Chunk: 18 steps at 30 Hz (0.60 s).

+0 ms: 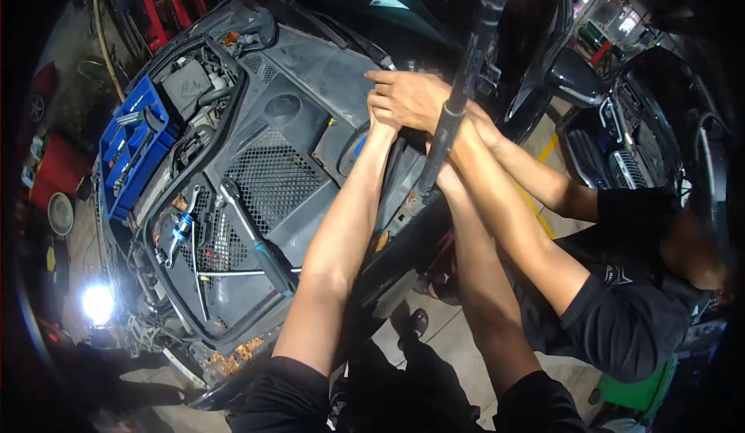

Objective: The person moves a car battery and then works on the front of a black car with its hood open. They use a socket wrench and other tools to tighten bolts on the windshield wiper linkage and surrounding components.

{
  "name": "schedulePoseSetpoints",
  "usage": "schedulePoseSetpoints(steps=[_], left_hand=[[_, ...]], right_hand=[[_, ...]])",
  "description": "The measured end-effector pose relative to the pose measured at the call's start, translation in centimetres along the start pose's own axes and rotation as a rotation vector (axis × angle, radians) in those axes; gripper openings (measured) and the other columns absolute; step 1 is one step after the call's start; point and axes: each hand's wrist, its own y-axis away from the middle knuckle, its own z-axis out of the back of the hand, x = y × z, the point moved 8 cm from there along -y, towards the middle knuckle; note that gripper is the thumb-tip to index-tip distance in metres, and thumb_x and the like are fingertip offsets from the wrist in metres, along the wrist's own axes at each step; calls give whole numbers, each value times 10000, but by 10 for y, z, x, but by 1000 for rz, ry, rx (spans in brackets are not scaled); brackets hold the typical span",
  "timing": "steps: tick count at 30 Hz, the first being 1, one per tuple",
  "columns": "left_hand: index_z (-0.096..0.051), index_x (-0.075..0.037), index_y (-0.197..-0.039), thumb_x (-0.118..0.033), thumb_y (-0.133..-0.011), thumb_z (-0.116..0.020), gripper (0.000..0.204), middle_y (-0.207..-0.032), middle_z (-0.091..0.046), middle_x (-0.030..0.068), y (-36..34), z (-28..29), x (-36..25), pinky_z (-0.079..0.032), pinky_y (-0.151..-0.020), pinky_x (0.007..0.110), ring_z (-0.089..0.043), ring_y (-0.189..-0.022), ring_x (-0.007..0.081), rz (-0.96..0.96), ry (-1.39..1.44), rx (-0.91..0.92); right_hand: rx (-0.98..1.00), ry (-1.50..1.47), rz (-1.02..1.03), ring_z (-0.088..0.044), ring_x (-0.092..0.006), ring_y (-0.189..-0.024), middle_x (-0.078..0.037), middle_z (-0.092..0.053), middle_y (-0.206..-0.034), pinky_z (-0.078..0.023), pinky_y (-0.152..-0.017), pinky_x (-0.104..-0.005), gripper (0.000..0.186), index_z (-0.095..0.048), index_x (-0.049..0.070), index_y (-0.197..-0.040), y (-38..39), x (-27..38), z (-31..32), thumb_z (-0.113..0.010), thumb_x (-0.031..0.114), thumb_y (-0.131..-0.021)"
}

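Observation:
My left hand (pixel 383 126) reaches into the far right corner of the engine bay, its fingers mostly hidden beneath a co-worker's hand (pixel 415 99). My right hand (pixel 441 168) is beside a black upright strut (pixel 485 18), partly covered by that strut and the co-worker's forearm (pixel 512 200); its fingers are hidden. A dark plastic engine cover (pixel 285 150) with mesh panels lies below our hands. On it rest a ratchet (pixel 268 258) with a teal-and-black handle and wrenches (pixel 171 248) beside a blue tool.
A blue tray (pixel 111 200) of tools sits on the car's left part. A bright work lamp (pixel 98 305) shines at lower left. The co-worker in dark clothing (pixel 621 324) leans in from the right. Another dark car (pixel 582 80) stands at upper right, a green bin (pixel 636 390) at lower right.

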Motion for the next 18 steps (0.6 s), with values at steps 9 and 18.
schedulePoseSetpoints(steps=[9, 18], left_hand=[[-573, -56, -1027, -281, -972, -410, 284, -931, -609, 127, -31, -181, 39, -540, -710, 408, -622, -863, 256, -123, 1488, 1249], [-646, -17, -988, -190, -882, -545, 226, -915, -674, 136, -53, -176, 14, -547, -691, 367, -664, -832, 253, -443, 1188, 1187]], right_hand=[[495, 347, 508, -538, -223, -1041, -108, -572, -995, -414, -978, -305, 206, -549, 29, -965, -22, 35, -63, -519, 151, -802], [319, -102, 374, -517, -188, -1106, -97, -542, -1099, -439, -952, -264, 233, -515, -20, -981, -12, 4, -73, -520, 48, -758]])
